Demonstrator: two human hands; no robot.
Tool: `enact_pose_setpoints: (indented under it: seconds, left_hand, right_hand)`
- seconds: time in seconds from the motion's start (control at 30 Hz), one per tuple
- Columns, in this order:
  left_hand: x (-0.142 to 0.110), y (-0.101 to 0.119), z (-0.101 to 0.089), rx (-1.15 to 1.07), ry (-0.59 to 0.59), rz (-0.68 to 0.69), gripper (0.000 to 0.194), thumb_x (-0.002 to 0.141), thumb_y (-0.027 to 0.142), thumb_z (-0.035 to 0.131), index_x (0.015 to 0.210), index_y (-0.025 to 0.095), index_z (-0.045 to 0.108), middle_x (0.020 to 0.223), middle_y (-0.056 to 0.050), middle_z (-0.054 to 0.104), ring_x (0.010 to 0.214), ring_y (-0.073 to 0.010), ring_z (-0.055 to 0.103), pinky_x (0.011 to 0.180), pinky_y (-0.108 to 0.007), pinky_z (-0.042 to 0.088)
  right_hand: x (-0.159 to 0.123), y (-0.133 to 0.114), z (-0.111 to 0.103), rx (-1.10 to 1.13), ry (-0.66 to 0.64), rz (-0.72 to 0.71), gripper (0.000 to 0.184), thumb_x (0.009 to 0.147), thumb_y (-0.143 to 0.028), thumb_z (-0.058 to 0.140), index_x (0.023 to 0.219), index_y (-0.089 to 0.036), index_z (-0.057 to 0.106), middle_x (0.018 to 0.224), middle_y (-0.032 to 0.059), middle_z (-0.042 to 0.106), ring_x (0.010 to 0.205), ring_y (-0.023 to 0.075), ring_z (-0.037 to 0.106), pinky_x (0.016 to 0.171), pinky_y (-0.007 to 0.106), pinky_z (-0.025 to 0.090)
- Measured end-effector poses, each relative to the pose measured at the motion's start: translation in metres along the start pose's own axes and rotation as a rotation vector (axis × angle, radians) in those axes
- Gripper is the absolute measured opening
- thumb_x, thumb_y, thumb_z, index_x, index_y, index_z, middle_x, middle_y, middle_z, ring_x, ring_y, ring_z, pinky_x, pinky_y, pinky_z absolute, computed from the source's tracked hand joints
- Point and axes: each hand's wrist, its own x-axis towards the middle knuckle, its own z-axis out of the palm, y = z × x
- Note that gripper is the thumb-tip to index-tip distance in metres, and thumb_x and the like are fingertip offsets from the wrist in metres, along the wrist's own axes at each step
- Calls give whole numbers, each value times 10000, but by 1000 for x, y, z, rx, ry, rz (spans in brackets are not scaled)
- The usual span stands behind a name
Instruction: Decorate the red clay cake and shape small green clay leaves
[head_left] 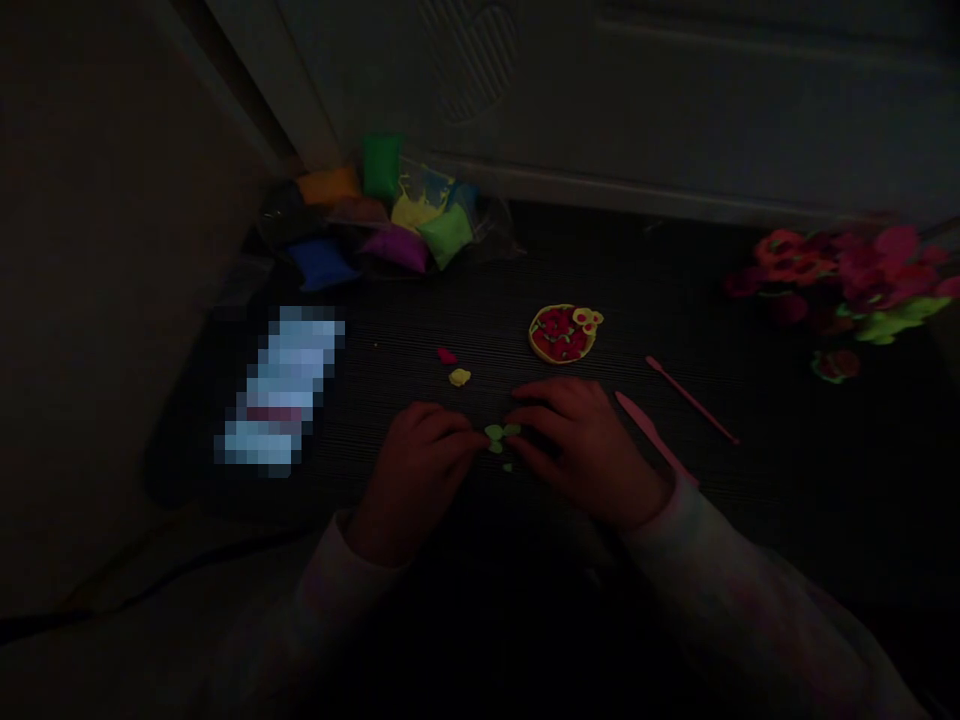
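Left hand (418, 470) and right hand (581, 440) meet low at centre of the head view, bare, palms down, fingers curled. Left fingertips touch the left side of a small cluster of light-green clay pieces (493, 433); right thumb and index finger sit at its right side. Cannot tell whether either hand grips or merely touches; light very dim. Cluster lies between the fingertips, over a dark wood-grained desk (420, 325). One loose green bit (508, 468) just on the near side of it.

Beyond the left hand: yellow clay piece (460, 378), with a pinkish-red piece (447, 356) near it. Beyond the right hand: round red clay disc (559, 340) with yellow rim and green flecks, small yellow rings with red centres (586, 320) at its far right edge.

Right of the right hand: pink modelling knife (649, 430), blade pointing away, its near end by the sleeve cuff (679, 510); thin pink stick tool (691, 400) lying aslant farther right.

Left side: lit screen (285, 390), contents pixelated. Far left: coloured clay packets (322, 262), some in clear plastic. Far right: pink, red and lime flower-like cluster (892, 265), blurred, a small red-and-green piece (835, 365) just before it.
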Motion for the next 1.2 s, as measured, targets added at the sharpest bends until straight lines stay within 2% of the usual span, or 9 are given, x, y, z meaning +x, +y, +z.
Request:
enact_pose_setpoints:
  seconds: [0.13, 0.37, 0.47, 0.7, 0.93, 1.1, 1.2]
  left_hand:
    - [1, -2, -2, -9, 0, 3, 151, 763, 151, 506, 814, 193, 641, 784, -29, 627, 788, -157, 499, 714, -295, 433]
    - [4, 0, -8, -9, 32, -126, 164, 777, 181, 483, 872, 166, 616, 827, -42, 622, 811, -159, 523, 737, -311, 436]
    - [11, 2, -9, -31, -9, -144, 178, 785, 212, 479, 893, 171, 614, 846, -35, 624, 824, -158, 526, 749, -312, 430]
    - [27, 10, -5, -37, -143, -209, 169, 775, 271, 492, 820, 182, 627, 838, -30, 626, 832, -181, 523, 773, -353, 399]
    - [29, 19, -2, -24, -164, -313, 124, 743, 264, 515, 730, 200, 621, 800, -16, 628, 799, -190, 519, 738, -373, 368]
    - [29, 16, -6, -33, -133, -382, 147, 741, 295, 515, 725, 195, 622, 781, -17, 629, 792, -195, 522, 730, -371, 368]
    - [26, 13, -9, -14, -111, -424, 169, 741, 321, 510, 728, 196, 621, 780, -18, 631, 797, -201, 526, 733, -384, 368]
  right_hand:
    - [0, 0, 1, -9, 2, -3, 173, 784, -280, 496, 918, -211, 583, 1051, 52, 586, 953, 208, 498, 779, 379, 359]
    - [-1, 0, 1, 5, 27, -10, 199, 784, -276, 497, 952, -202, 573, 1057, 61, 581, 961, 209, 499, 788, 382, 369]
    - [-3, -1, -1, 39, 60, -1, 190, 784, -261, 496, 944, -198, 577, 1044, 67, 581, 952, 201, 505, 795, 376, 384]
    - [-4, -4, -6, 120, 158, 43, 111, 773, -195, 498, 831, -174, 590, 859, 67, 598, 823, 179, 537, 724, 346, 443]
    - [-4, -3, -7, 179, 277, 99, 89, 768, -177, 502, 813, -183, 579, 835, 58, 589, 817, 167, 541, 723, 335, 464]
    - [-4, -4, -8, 183, 258, 97, 90, 767, -177, 504, 806, -165, 585, 823, 62, 594, 799, 162, 542, 719, 326, 456]
    - [-3, -6, -6, 176, 195, 86, 96, 774, -188, 498, 803, -168, 587, 806, 54, 607, 793, 165, 545, 711, 329, 434]
